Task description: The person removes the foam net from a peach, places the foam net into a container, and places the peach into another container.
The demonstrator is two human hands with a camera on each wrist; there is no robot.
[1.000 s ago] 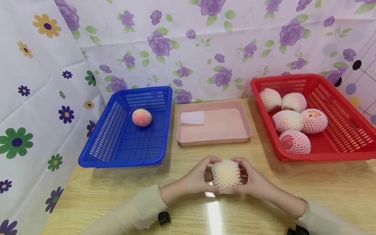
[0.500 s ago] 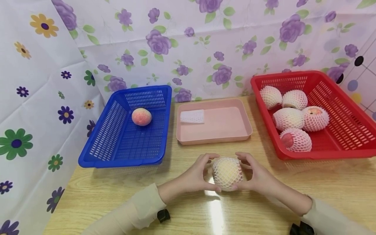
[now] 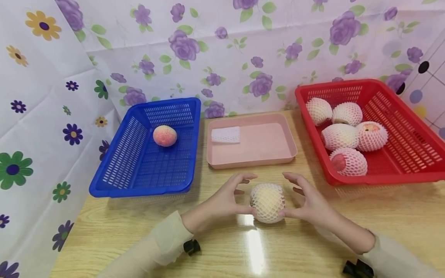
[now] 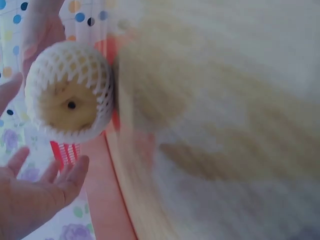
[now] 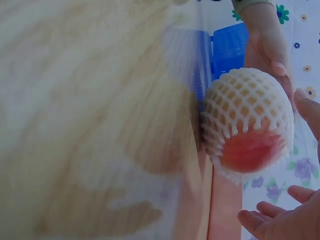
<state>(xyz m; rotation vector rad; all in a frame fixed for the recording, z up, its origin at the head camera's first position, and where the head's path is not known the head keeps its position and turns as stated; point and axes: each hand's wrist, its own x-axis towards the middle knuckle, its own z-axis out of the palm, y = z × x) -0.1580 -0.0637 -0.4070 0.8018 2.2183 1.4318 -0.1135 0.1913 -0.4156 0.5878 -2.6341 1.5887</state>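
Note:
A peach (image 3: 267, 203) in a white foam net stands on the wooden table between my two hands. Its net leaves a yellowish end with a dark dot bare in the left wrist view, and a red end in the right wrist view. My left hand (image 3: 224, 199) is beside it on the left, fingers spread and away from the fruit. On the other side my right hand (image 3: 313, 204) is likewise spread, its thumb close to the net; whether either thumb still touches I cannot tell from the head view.
A blue basket (image 3: 139, 191) on the left holds one bare peach (image 3: 165, 136). At the back middle, a pink tray (image 3: 267, 143) carries a flattened white foam net (image 3: 226, 134). Several net-wrapped fruits (image 3: 340, 136) lie in the red basket (image 3: 389, 178) on the right.
Both hands have let go of the netted peach and drawn apart, the left hand leftward and the right hand rightward. The peach stays on the table.

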